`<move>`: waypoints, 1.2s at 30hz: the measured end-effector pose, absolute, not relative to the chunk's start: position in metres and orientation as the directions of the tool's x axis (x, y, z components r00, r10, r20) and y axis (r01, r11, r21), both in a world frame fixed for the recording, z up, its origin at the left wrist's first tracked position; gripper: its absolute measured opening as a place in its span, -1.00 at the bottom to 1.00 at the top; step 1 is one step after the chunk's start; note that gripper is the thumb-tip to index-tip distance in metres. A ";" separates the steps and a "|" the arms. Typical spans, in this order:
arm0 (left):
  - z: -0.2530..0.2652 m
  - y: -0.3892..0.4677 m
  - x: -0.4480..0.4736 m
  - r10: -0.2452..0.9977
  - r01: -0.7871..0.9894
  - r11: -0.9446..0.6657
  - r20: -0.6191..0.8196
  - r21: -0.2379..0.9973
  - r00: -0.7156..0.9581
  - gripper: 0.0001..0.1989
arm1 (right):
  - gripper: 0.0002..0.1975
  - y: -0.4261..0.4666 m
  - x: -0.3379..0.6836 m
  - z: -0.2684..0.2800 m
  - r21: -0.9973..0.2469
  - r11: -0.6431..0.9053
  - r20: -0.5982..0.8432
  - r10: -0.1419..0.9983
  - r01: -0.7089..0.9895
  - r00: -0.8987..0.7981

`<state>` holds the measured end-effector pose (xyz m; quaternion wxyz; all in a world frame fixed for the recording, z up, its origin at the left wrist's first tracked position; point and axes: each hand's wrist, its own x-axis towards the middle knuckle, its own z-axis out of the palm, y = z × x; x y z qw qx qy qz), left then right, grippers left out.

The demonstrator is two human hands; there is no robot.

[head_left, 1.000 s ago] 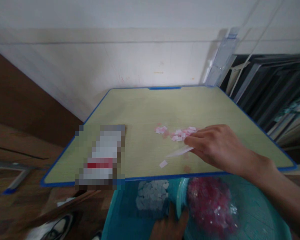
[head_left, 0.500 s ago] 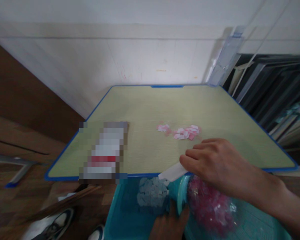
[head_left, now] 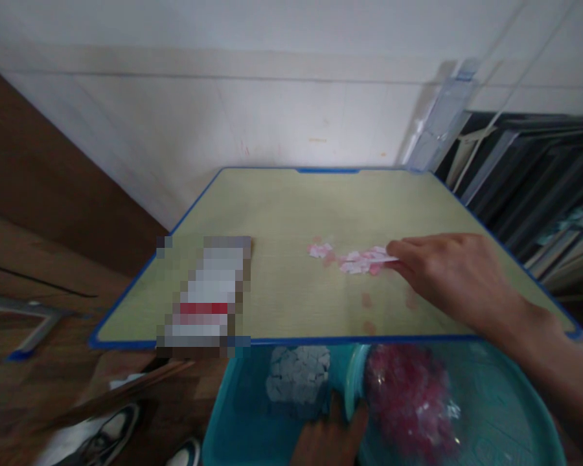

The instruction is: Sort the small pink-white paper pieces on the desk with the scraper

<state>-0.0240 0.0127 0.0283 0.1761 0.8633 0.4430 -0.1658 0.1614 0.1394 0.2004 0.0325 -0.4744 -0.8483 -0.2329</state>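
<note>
My right hand is closed in a pinch on a thin white strip, now seen nearly edge-on. The strip is at the right end of a small pile of pink and white paper bits on the table. Lower down, my left hand grips the teal rim of a clear jar, which lies on its side with its mouth to the left. Pink pieces fill much of the jar. Beside its mouth, a heap of greyish-white flat bits lies in a teal tub.
The pale table has a blue edge and stands against a white wall. A blurred-out box-like object lies at its left. A clear plastic bottle and dark stacked panels are at the back right. Shoes show at lower left.
My right hand has moved up from above the jar's mouth to the paper pile, still holding the strip. A few pink bits now lie nearer the table's front edge. My left hand stays put.
</note>
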 end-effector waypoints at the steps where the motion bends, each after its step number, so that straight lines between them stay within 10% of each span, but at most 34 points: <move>1: 0.028 0.013 -0.024 0.709 0.826 -0.542 -0.443 0.154 0.548 -0.33 | -0.81 0.142 0.163 0.199 0.376 0.430 0.254 0.804 0.821 -0.537; 28: 0.029 0.012 -0.024 0.710 0.836 -0.515 -0.454 0.187 0.539 -0.31 | -0.87 0.141 0.157 0.199 0.316 0.523 0.166 0.792 0.792 -0.588; 36: 0.009 0.004 -0.029 0.753 0.811 -0.574 -0.315 0.111 0.577 -0.32 | -0.84 0.143 0.148 0.200 0.390 0.281 0.177 0.912 0.877 -0.371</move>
